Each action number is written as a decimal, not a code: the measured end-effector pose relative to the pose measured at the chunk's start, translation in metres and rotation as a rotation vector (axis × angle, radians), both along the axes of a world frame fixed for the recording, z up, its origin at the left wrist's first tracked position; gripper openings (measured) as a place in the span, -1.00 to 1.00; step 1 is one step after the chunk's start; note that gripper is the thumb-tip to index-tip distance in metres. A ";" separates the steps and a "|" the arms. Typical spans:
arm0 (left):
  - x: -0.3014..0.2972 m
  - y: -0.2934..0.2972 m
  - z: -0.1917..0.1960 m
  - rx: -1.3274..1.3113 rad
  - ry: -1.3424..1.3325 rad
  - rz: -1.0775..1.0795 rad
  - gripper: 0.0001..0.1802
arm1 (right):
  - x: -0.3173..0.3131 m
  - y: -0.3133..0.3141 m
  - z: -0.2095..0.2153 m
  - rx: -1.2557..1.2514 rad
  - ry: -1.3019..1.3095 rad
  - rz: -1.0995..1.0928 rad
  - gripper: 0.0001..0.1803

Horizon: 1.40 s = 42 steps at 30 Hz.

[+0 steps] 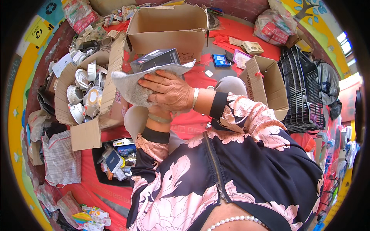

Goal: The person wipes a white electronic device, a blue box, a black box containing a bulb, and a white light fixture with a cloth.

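A dark rectangular box [156, 59] is up in front of me, its lower part covered by a light grey cloth [133, 86]. My right hand [169, 86] lies over the cloth, fingers closed together and pressing it against the box. Below it is my left hand [160, 111], with a pale bangle at the wrist; its fingers are hidden behind the right hand and the cloth. Just beyond the dark box stands a large open cardboard box [167, 40].
To the left, a cardboard box [63, 90] holds several white round lamp fittings. A black bin [102, 169] of small packages sits below it. A smaller cardboard box [275, 90] and black plastic crates [302, 88] stand at right. A blue package [221, 60] lies on the red floor covering.
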State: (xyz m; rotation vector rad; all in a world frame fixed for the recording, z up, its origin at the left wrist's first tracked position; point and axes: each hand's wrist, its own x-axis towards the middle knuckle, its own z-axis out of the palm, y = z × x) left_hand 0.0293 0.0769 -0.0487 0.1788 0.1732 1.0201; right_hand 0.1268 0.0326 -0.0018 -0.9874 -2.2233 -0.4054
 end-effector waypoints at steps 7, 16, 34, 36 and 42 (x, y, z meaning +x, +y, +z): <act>-0.001 0.002 -0.023 0.072 -0.181 -0.114 -0.33 | 0.001 0.005 0.017 0.231 -0.143 0.163 -0.81; -0.001 -0.006 -0.004 0.070 -0.067 -0.098 -0.36 | 0.027 0.001 0.036 0.364 0.031 -0.199 -0.77; 0.001 -0.009 -0.005 0.169 0.225 0.031 -0.31 | 0.056 -0.045 0.080 -0.253 0.126 0.044 -0.77; 0.003 -0.009 -0.032 0.152 0.003 -0.037 -0.38 | 0.027 -0.036 0.054 -0.262 -0.341 -0.082 -0.77; 0.001 -0.008 -0.009 0.192 0.325 0.010 -0.38 | 0.031 -0.012 0.052 -0.120 -0.317 -0.181 -0.64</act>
